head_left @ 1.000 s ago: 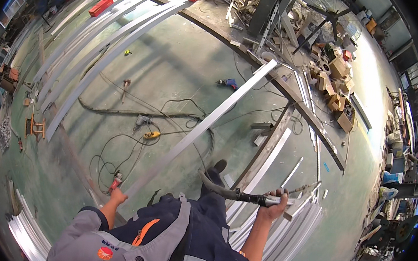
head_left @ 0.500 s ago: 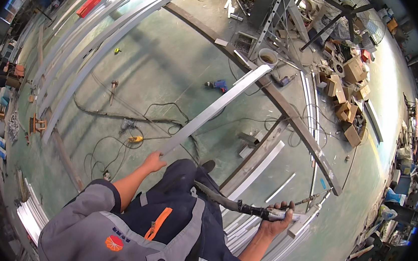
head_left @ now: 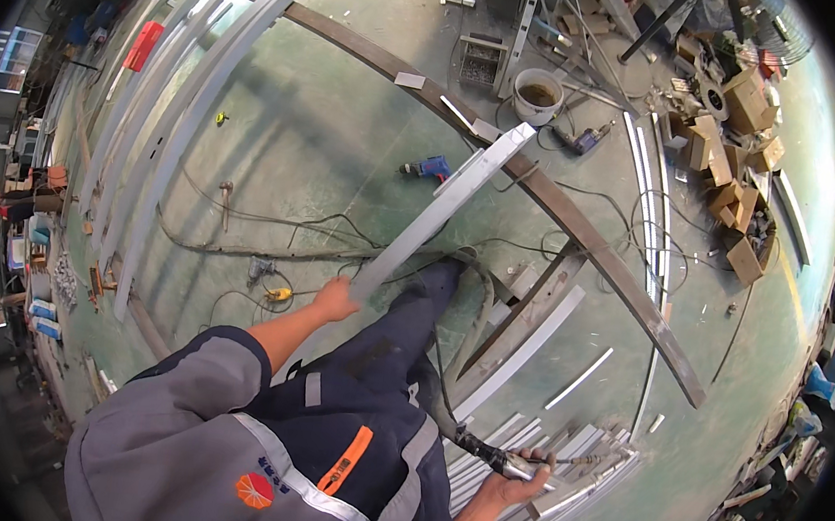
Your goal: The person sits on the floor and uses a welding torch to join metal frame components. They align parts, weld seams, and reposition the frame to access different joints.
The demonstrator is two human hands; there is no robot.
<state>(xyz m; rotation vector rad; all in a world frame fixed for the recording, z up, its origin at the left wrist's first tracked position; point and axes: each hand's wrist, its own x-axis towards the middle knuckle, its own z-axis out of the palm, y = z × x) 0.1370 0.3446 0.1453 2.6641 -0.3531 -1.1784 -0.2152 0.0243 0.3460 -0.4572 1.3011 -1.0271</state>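
Observation:
My left hand (head_left: 337,300) is closed round the near end of a long grey metal bar (head_left: 426,219), its far end resting on a brown steel beam (head_left: 591,232). Off to the right, my right hand (head_left: 519,481) grips a silver hand tool (head_left: 517,462) on a thick dark hose, with a thin rod sticking out ahead of it. Which tool it is, I cannot tell. Below and around that hand lie several white metal strips (head_left: 494,456) in a stack. My leg is stretched forward between the hands, beside a shorter brown beam (head_left: 525,316).
A blue drill (head_left: 426,167) and a hammer (head_left: 226,204) lie on the floor among loose cables (head_left: 268,249). Several long grey bars (head_left: 172,151) span beams at the left. A white bucket (head_left: 537,96), another power tool (head_left: 585,138) and cardboard boxes (head_left: 714,153) stand at far right.
I have stepped forward. My left hand, still on the bar, has moved slightly right and up in view; the right hand with the tool has dropped lower and left.

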